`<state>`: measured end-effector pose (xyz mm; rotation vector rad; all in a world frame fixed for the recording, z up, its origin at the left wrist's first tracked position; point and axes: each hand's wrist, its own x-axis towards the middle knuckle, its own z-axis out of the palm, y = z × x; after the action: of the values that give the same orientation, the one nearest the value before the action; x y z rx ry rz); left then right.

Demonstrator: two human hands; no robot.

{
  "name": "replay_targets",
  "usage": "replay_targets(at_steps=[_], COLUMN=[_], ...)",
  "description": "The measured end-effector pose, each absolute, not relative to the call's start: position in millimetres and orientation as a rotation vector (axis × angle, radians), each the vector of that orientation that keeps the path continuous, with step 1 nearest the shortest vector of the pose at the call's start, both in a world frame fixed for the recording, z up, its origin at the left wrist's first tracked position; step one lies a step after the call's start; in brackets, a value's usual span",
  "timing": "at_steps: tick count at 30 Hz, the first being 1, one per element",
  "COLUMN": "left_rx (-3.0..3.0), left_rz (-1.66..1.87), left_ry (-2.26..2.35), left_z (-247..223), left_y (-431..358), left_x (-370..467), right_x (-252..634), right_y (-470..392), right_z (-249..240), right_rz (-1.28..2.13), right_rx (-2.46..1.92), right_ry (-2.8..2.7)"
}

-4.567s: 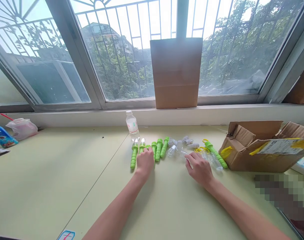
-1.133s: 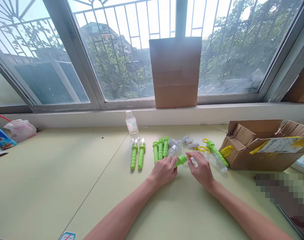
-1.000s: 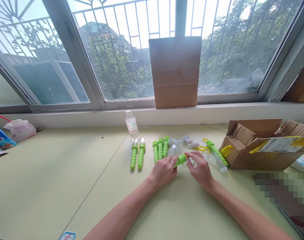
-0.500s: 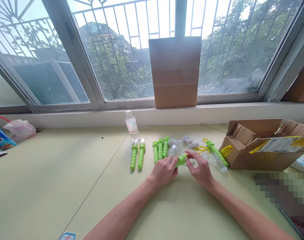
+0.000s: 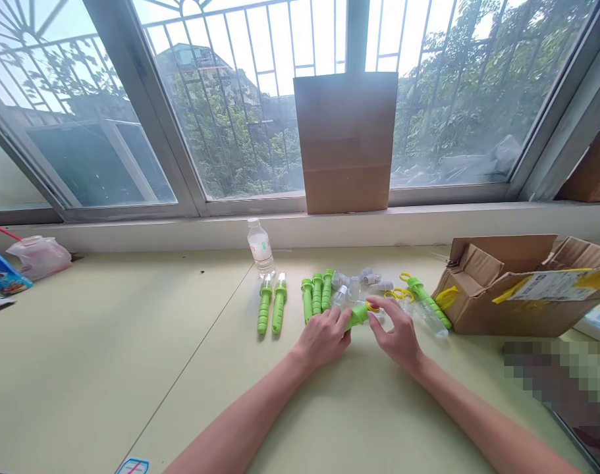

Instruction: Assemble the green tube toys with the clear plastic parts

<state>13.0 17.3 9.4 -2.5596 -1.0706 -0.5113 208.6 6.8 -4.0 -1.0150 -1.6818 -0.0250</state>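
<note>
My left hand is closed around a ridged green plastic tube, its wider end pointing right. At that end my right hand pinches a yellow ring between thumb and fingertips; whether the ring touches the tube is unclear. Just beyond my left hand lie three green tubes side by side. Farther left are two green tubes with clear tips. Behind my hands sit several clear plastic pieces and loose yellow rings, partly hidden by my fingers.
An open cardboard box stands at the right, with another green tube and a clear tube beside it. A water bottle is at the back. A pink-white bag and blue packet lie far left.
The yellow ring now shows more fully at the green tube's end, and my right fingers have shifted and opened slightly around it. My left hand has hardly moved.
</note>
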Motion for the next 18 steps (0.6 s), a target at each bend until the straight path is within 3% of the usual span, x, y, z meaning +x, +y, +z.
replay_targets(at_steps=[18], left_rx=[-2.520], left_rz=[-0.623], left_ry=[-0.917], left_z=[4.3], left_y=[20.5], left_x=[11.7], right_x=[212.8], right_y=[6.5], right_z=[-10.2], right_rz=[0.069], right_rx=[-0.973], right_ry=[-1.661])
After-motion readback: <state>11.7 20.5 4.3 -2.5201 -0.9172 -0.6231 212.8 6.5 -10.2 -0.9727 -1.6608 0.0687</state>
